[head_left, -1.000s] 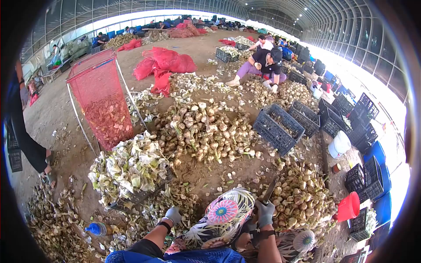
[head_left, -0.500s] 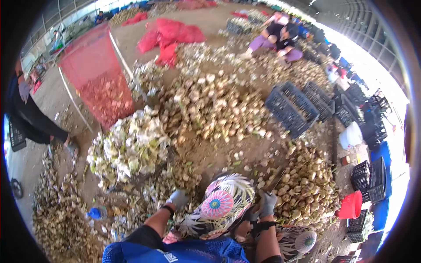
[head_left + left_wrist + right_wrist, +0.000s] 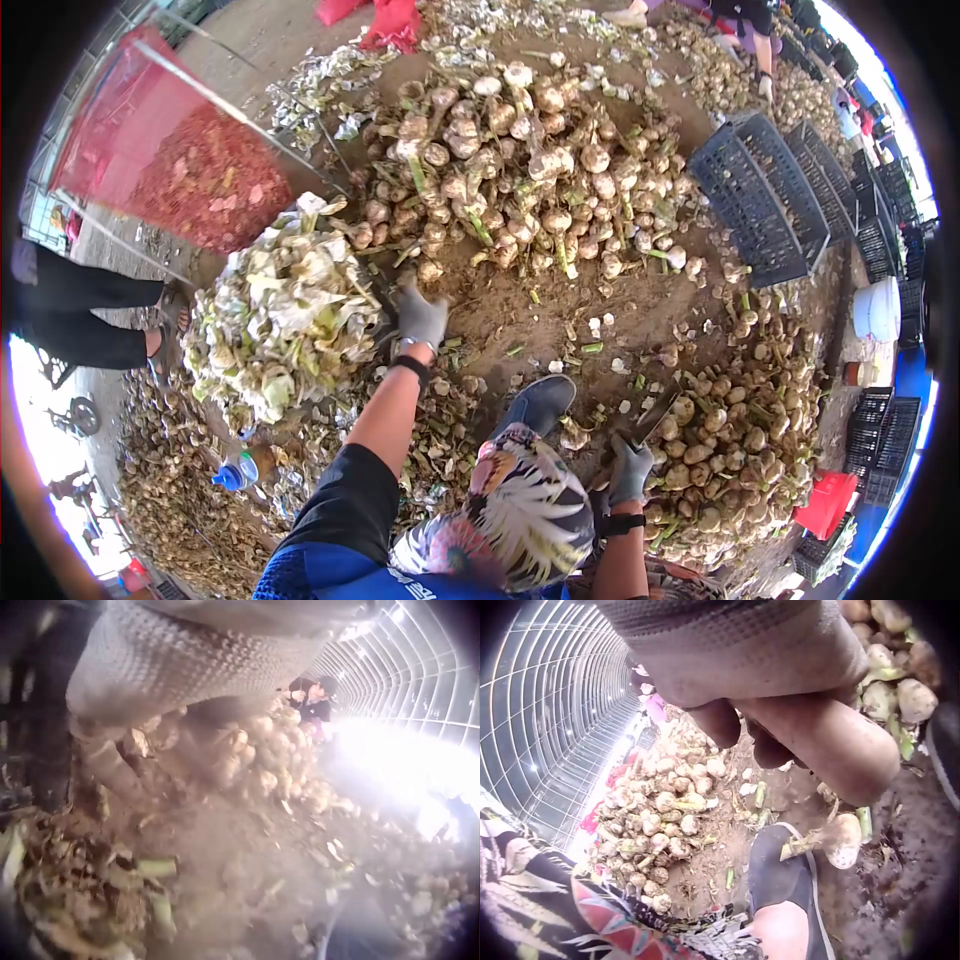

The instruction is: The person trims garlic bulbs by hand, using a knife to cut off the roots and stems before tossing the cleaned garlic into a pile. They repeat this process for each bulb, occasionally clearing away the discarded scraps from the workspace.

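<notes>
The gloved left hand (image 3: 422, 315) is low at the near left edge of a large heap of garlic bulbs (image 3: 500, 140), beside a mound of pale leaves (image 3: 290, 310). In the left wrist view its fingers (image 3: 112, 766) point down toward the soil, and no bulb shows in them. The gloved right hand (image 3: 630, 472) grips a knife (image 3: 655, 415), its blade angled up beside a second garlic pile (image 3: 735, 430). Curled fingers (image 3: 825, 746) fill the top of the right wrist view, where the knife cannot be made out; a single bulb (image 3: 843, 841) lies below them by the shoe.
Dark crates (image 3: 760, 200) stand right of the heap, with a white bucket (image 3: 877, 310) and red bucket (image 3: 826, 502) farther right. A red mesh bag on a frame (image 3: 210, 180) and a standing person's legs (image 3: 90, 310) are at left. A blue-capped bottle (image 3: 240, 470) lies lower left.
The left hand has moved forward from beside the knee to the edge of the heap. The head view has tipped downward, and a shoe now shows. The right hand still holds the knife.
</notes>
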Available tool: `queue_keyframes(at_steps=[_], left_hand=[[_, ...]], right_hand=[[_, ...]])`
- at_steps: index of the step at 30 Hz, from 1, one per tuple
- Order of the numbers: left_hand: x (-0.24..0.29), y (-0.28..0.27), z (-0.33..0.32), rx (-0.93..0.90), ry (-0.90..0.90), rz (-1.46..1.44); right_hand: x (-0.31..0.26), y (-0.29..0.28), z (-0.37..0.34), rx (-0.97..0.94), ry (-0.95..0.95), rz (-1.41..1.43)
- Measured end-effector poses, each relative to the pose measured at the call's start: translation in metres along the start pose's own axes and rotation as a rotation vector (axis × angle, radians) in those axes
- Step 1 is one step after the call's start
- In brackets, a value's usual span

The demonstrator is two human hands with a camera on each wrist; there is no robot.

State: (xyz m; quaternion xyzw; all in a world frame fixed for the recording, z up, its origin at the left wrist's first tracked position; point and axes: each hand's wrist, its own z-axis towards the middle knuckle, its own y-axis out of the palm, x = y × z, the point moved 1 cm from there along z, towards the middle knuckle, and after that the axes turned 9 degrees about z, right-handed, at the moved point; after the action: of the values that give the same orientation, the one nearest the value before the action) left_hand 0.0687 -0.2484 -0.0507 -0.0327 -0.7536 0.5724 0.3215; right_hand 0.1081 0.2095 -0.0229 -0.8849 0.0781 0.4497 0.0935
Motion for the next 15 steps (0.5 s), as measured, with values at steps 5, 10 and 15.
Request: queue_keyframes(at_steps=[5, 10, 15], left_hand=[[-0.020, 0.056, 0.070, 0.005, -0.458, 0.049], [-0.001, 0.053, 0.008, -0.060, -0.169, -0.023], [0.028, 0.056, -0.081, -0.292, 0.483, -0.148]], right_hand=[[0.004, 0.007, 0.027, -0.005, 0.036, -0.043], [-0.027, 0.042, 0.039, -0.031, 0.084, -0.068], [-0.051, 0.097, 0.050, -0.297, 0.178, 0.063]])
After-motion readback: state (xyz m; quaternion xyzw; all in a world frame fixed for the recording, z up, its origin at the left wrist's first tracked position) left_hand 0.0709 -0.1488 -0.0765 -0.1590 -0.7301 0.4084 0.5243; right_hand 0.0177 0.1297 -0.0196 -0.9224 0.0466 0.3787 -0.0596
